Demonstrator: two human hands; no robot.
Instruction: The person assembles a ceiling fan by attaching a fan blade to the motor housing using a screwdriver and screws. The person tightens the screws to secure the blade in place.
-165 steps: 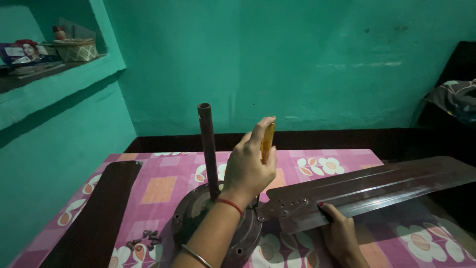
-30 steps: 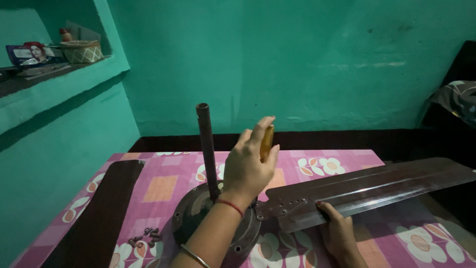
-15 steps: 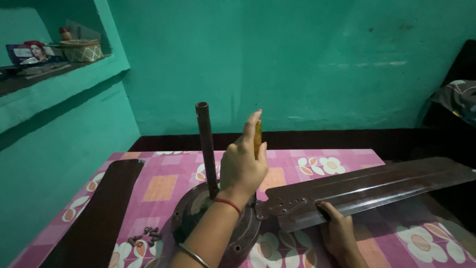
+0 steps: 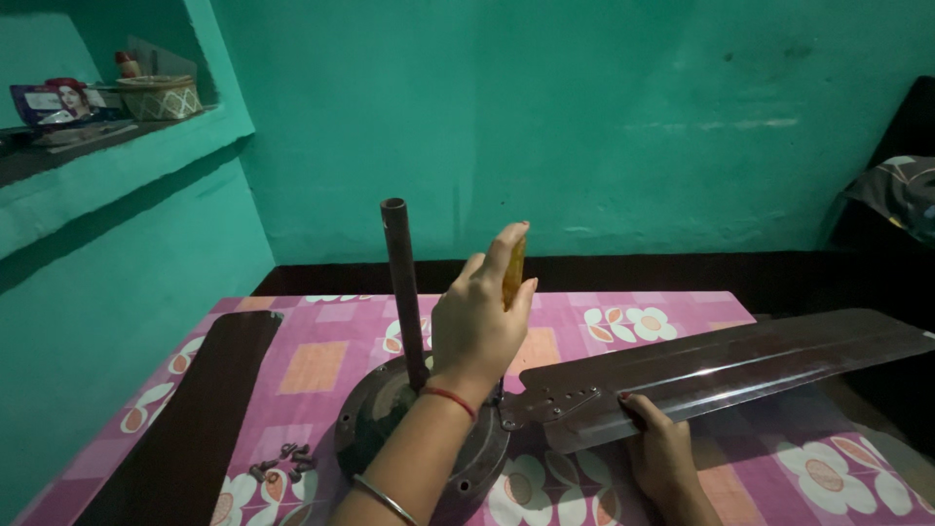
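loose fan blade (image 4: 185, 419) left on cloth | screws (image 4: 282, 456) beside it | basket (image 4: 156, 97) on shelf

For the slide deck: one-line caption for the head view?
Left hand grips amber-handled screwdriver over fan motor; right hand steadies attached blade.

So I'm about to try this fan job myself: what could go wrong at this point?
The screwdriver stands upright under the left hand; it could slip off the screw. The long blade juts past the table, steadied only by the right hand, so it might sag. The loose screws could roll away.
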